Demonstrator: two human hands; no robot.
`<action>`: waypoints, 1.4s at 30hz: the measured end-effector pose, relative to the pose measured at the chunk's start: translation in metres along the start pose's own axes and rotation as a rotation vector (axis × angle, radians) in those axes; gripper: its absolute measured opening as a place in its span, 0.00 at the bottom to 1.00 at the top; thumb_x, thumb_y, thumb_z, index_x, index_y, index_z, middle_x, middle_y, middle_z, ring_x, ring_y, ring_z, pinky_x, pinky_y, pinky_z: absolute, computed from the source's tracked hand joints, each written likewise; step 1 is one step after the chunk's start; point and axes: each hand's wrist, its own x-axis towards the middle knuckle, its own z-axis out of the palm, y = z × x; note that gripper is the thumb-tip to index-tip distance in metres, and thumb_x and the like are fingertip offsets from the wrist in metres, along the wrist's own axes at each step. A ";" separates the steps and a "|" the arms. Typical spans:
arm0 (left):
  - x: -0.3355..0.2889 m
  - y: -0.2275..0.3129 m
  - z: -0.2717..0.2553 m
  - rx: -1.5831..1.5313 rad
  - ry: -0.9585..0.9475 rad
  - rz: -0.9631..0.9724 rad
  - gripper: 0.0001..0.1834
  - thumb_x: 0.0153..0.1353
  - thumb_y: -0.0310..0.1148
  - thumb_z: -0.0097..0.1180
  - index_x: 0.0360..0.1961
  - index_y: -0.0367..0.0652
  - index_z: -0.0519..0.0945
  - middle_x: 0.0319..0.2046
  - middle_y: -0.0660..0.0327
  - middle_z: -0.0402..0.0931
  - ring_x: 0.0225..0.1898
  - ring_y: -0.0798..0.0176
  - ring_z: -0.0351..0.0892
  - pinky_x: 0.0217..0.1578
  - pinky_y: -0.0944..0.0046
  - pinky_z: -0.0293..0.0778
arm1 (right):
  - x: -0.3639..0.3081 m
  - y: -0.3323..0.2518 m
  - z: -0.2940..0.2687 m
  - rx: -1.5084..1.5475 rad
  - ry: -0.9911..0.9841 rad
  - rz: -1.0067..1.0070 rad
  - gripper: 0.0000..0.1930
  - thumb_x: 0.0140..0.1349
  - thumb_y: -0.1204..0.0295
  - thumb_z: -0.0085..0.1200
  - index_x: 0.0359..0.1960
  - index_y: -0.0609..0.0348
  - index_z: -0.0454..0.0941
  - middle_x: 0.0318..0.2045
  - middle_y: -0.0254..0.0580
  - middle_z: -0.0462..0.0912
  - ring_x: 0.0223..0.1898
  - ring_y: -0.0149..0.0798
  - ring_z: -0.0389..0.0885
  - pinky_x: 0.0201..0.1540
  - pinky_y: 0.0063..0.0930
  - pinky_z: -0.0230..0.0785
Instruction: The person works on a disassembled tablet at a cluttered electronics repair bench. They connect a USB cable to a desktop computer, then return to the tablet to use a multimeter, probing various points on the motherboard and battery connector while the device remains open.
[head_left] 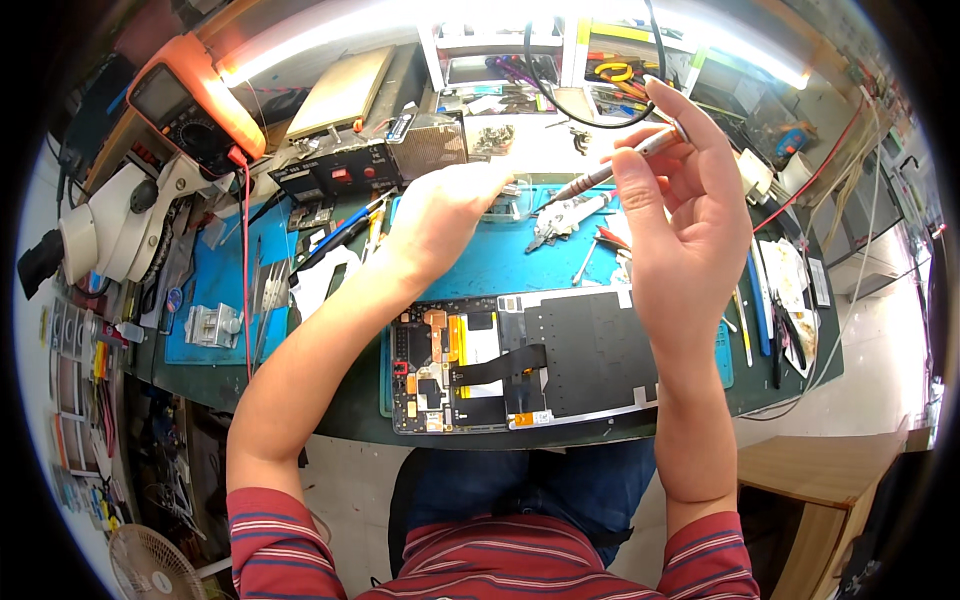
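Disassembly looks partway along to me from the remote end: the flat black rectangular device (590, 355) lies near the front edge of the dark green table (355, 388), its left part uncovered and the wide black ribbon (505, 366) lying across its middle. So opening it seems done; closing it up is clearly left. Can't judge the finer steps from here.

Right hand (690, 210) has the silver-grey pen-shaped metal tool (606, 179) held between thumb and curled fingers, tip beyond the device's far edge and well apart from it. Left hand (445, 220) is just beside the small clear box (510, 203), but its fingertips are lost in glare, so no idea if they're pinching anything.

My count: one device, one ribbon, one pen-shaped tool, one clear box, one orange multimeter (190, 110) towards the table's far left corner, and two blue mats (460, 278) I can make out.
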 end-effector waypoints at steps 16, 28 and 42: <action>-0.001 -0.002 0.001 0.121 0.055 0.120 0.24 0.55 0.22 0.57 0.56 0.41 0.81 0.39 0.57 0.83 0.43 0.56 0.83 0.48 0.58 0.80 | -0.001 -0.001 0.001 -0.018 -0.018 0.034 0.21 0.66 0.82 0.60 0.61 0.62 0.77 0.35 0.33 0.81 0.37 0.24 0.79 0.46 0.22 0.75; 0.000 -0.006 0.009 0.215 0.049 0.134 0.16 0.53 0.25 0.58 0.45 0.40 0.83 0.34 0.61 0.77 0.39 0.58 0.81 0.43 0.60 0.78 | -0.003 -0.010 0.002 -0.076 -0.023 0.053 0.21 0.69 0.82 0.58 0.63 0.63 0.75 0.36 0.34 0.81 0.41 0.25 0.82 0.47 0.20 0.73; 0.004 -0.001 0.015 0.219 0.143 0.105 0.10 0.53 0.28 0.58 0.39 0.42 0.81 0.32 0.63 0.77 0.39 0.62 0.80 0.39 0.63 0.77 | -0.005 -0.014 0.002 -0.134 -0.059 0.102 0.22 0.70 0.81 0.57 0.66 0.61 0.74 0.41 0.35 0.83 0.41 0.22 0.79 0.43 0.14 0.70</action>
